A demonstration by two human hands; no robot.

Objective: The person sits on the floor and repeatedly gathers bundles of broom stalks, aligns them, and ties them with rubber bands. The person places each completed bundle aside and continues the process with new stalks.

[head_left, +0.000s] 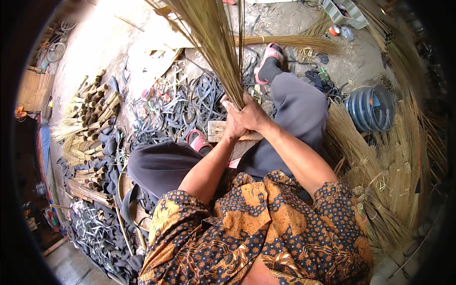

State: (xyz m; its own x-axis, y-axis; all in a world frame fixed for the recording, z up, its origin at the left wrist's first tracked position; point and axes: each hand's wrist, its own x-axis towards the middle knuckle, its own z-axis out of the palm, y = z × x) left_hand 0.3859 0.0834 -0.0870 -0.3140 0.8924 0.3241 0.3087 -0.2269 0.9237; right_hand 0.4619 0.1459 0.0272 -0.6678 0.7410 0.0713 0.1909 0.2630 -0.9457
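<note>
Both my hands grip the narrow end of a bundle of long, thin dry stalks, which fans out away from me toward the top of the view. My right hand wraps round the base of the bundle. Just beside and below it, my left hand is closed on the same end, partly covered by the right. A wooden block lies under my hands between my legs. Around my feet is a heap of dark rubber-like strips.
Short tied stalk bundles are piled at left, above more cut strips. On the right stand a clear blue water jug and large stalk bundles. A long tied bundle and a pale plastic crate lie at the far side.
</note>
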